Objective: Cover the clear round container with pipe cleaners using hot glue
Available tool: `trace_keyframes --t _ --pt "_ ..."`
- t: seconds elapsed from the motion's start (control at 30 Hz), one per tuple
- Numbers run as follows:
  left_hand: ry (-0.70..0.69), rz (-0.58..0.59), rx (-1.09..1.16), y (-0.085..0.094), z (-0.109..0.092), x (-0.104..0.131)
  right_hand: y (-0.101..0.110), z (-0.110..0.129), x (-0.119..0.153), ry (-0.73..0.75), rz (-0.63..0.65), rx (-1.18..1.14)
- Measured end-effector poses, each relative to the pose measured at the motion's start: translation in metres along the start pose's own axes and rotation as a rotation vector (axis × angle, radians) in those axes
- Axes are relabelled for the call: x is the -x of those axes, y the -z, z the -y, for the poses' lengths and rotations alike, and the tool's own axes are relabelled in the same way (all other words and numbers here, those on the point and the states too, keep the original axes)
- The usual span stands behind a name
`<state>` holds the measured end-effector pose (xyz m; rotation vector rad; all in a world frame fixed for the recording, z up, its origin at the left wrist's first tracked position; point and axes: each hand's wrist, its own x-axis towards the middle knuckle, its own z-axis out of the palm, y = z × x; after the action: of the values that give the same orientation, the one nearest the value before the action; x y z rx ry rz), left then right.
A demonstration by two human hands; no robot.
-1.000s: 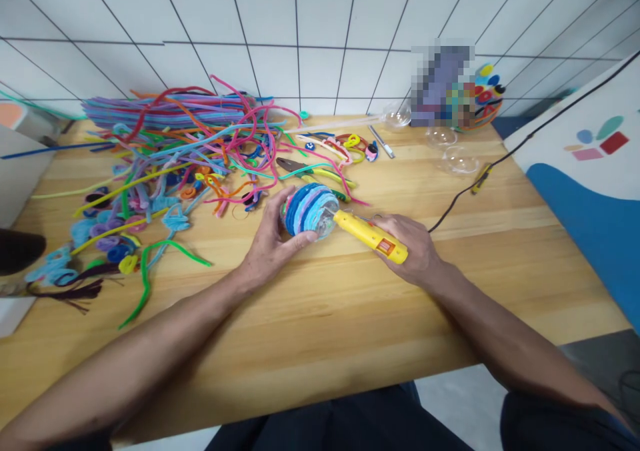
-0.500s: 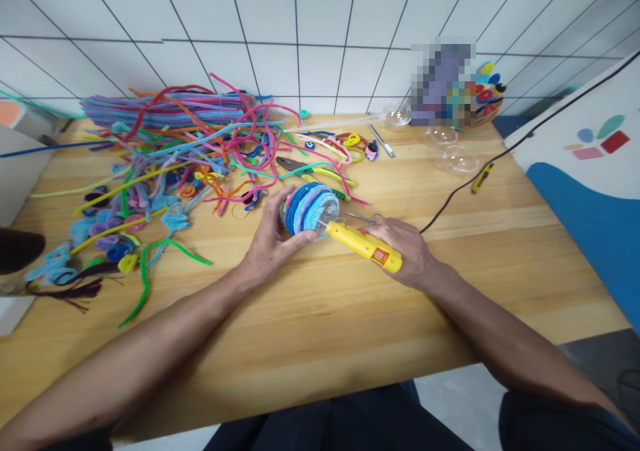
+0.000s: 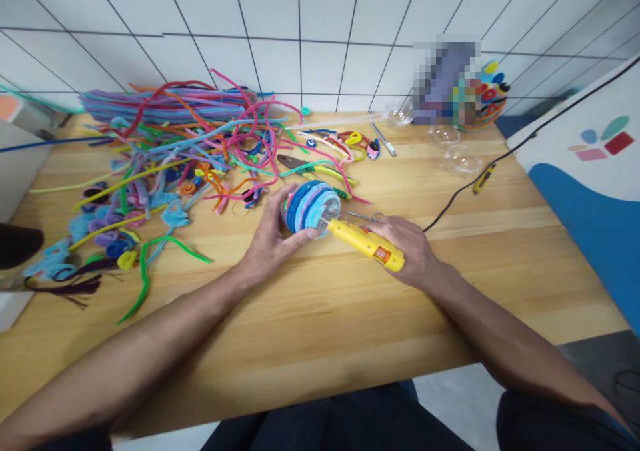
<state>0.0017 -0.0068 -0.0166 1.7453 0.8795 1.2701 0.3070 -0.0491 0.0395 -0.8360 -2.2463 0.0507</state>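
Observation:
My left hand (image 3: pixel 277 234) is closed around the left side of a ball (image 3: pixel 307 206) wound with blue, light blue and purple pipe cleaners. One end of the ball, facing right, shows a bare clear patch. In my right hand (image 3: pixel 407 248) is a yellow hot glue gun (image 3: pixel 363 241), its nozzle at the edge of that bare patch. Whether the tip touches the surface, I cannot tell. Small scissors (image 3: pixel 365 217) lie just beyond the glue gun. Behind the ball rest pliers (image 3: pixel 317 169) with yellow-green handles.
A tangle of coloured pipe cleaners (image 3: pixel 185 144) covers the table's left and back. A green pipe cleaner (image 3: pixel 145 278) lies nearer me. At the back right are clear plastic half-balls (image 3: pixel 463 160), a yellow utility knife (image 3: pixel 484 178) and a black cord (image 3: pixel 453 198).
Almost nothing differs. Both hands hold the ball and glue gun in nearly the same place; the whole view has shifted slightly.

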Motion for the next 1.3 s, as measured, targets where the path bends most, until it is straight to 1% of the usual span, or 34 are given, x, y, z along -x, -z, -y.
trace_keyframes --t 0.17,0.33,0.5,0.73,1.0,1.2,1.3 --pt "0.025 0.010 0.056 -0.0010 0.0000 -0.0001 -0.0011 -0.0029 0.0046 -0.041 0.000 0.026" --pt "0.021 0.012 0.045 -0.0004 -0.0006 -0.0006 -0.0001 -0.0044 0.0070 -0.080 0.025 0.046" --pt "0.024 0.017 0.039 0.0000 -0.0001 -0.0004 0.0021 -0.0027 0.0037 -0.057 0.028 0.040" --pt "0.030 0.028 0.053 0.0012 0.0026 0.0005 0.0004 0.0003 0.0012 -0.010 0.041 -0.046" --pt "0.028 0.020 0.045 0.0002 0.0004 0.0000 0.0035 -0.0028 0.0009 -0.037 0.021 0.047" --pt "0.023 0.011 0.037 0.0003 0.0013 -0.0001 0.0041 -0.0027 -0.0017 -0.032 -0.007 0.035" --pt "0.019 0.016 0.035 0.0004 0.0009 -0.0002 0.0025 -0.0024 -0.0008 -0.021 0.004 0.036"
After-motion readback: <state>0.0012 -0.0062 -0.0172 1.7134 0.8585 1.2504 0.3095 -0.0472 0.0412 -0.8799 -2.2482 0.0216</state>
